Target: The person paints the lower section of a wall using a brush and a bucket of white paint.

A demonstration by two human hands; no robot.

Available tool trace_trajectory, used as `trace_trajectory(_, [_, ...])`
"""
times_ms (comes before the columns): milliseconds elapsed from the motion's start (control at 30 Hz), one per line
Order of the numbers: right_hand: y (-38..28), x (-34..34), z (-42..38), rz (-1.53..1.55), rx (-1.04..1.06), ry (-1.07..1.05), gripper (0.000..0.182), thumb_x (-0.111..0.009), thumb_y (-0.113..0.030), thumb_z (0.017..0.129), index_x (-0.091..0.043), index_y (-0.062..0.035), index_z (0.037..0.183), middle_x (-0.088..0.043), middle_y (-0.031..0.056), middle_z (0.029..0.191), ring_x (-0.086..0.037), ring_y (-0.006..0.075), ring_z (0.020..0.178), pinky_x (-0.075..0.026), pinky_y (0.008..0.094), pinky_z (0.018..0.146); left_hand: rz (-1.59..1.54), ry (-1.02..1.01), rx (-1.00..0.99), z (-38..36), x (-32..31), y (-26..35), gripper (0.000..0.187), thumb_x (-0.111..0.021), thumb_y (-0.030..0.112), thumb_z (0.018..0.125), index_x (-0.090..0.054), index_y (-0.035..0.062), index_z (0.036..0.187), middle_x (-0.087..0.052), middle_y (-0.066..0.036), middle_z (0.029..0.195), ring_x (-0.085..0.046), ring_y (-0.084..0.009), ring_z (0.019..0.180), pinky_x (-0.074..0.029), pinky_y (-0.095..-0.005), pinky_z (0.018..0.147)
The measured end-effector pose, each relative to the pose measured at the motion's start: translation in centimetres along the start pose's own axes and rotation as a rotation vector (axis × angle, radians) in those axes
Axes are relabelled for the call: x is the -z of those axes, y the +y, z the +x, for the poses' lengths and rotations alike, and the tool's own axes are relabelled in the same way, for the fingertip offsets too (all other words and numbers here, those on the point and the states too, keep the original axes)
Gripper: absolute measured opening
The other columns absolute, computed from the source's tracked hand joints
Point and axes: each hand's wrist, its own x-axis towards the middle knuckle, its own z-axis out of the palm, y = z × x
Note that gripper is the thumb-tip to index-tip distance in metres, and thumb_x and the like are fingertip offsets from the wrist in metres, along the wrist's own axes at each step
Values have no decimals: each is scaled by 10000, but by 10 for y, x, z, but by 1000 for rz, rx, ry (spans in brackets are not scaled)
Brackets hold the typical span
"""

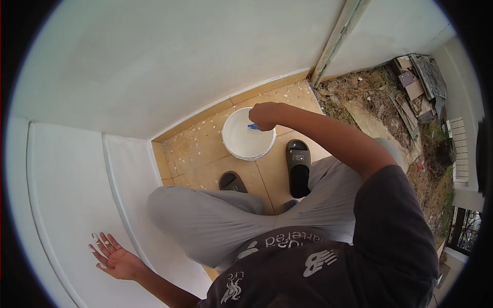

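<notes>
My right hand point(264, 116) is closed over the rim of a white bucket point(239, 156) that stands on the tiled floor. From under its fingers shows a blue tool, perhaps a paintbrush handle point(252, 126); the rest of it is hidden. White paint point(245, 141) fills part of the bucket. Off to the left, my left hand point(120, 261) is open, palm up and fingers spread, near the white panelled wall point(72, 185). White paint coats its fingertips, and it holds nothing.
Dark sandals point(299, 172) are on my feet, close to the bucket. Paint spots dot the yellowish tiles point(192, 154). A long pale wall point(179, 56) with a tiled skirting point(205, 117) runs behind. To the right lie dry ground point(359, 90) and stacked boards point(416, 84).
</notes>
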Motion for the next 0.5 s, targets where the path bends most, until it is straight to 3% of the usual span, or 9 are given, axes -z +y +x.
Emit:
trace_trajectory(200, [-4,-64,33,61,-31,134,177,-617,-73,770,-697,-4,912,-684,211,949,-676,341,886,-554,418,726,59,-46,-106,-10,-17,4,547,-243,358,1026,-324,-22,1411,-326,-289,1451,-376,-429,1319,-308,-511,1126])
trace_trajectory(267, [-11,-79,39,-6,-28,93,170,-623,-79,772,-695,-3,907,-685,204,946,-680,336,891,-556,414,748,69,-46,-120,-15,-22,4,552,-228,370,1024,-318,-3,1422,-331,-290,1449,-375,-426,1322,-305,-513,1121])
trace_trajectory(367, [-13,-89,39,-18,-5,83,170,-609,-73,777,-693,5,902,-684,204,930,-678,338,879,-554,417,742,20,-168,-39,-38,-54,-12,583,-201,420,1015,-317,29,1432,-354,-289,1438,-400,-409,1309,-323,-500,1097])
trace_trajectory(500, [0,-39,28,27,67,45,178,-579,-71,798,-686,18,910,-678,205,898,-664,355,855,-536,428,734,-64,-508,-26,-45,-99,-41,592,-194,449,1007,-331,59,1431,-372,-267,1435,-429,-383,1287,-340,-478,1073])
